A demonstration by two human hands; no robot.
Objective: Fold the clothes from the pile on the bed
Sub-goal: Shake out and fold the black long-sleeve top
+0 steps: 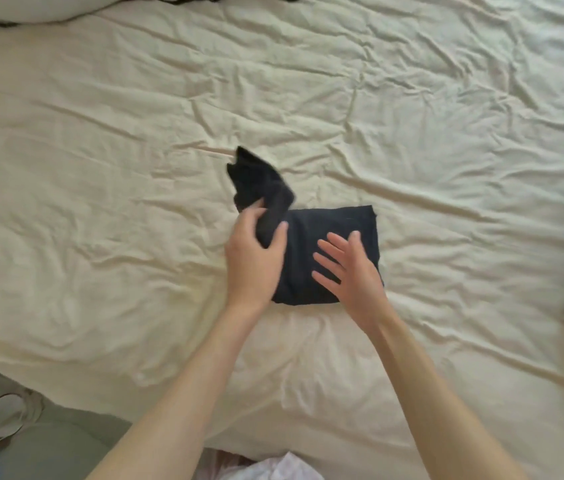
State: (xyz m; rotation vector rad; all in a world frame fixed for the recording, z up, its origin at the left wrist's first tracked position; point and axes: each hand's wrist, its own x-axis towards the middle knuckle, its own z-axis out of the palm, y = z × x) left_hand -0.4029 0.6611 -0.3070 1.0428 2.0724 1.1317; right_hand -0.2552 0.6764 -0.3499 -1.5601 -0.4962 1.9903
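- A dark garment (329, 251) is seen lying near the middle of the cream sheet (135, 168), already folded down into a small rectangle.
- One loose end of it (256, 181) is lifted at the far-left corner, gripped by the left hand (256, 251), thumb on one side and fingers curled round the other.
- The folded body is pinned flat by the right hand (346, 271), fingers spread and straight on top.
- The cloth is judged soft and light: the raised end droops and crumples, so no stiffness can be counted on.
- A last fold appears to be in hand; the loose end would best be carried over the rectangle and laid across it.
- Hold is best taken at the very edge of the flap, so that it is kept taut and no bunching is left underneath.
- Slipping layers are the risk, hence the flat press.
- A pale pillow (31, 8) is seen at the far left.
- Pinkish cloth (273, 465) is glimpsed at the near edge, possibly the pile.
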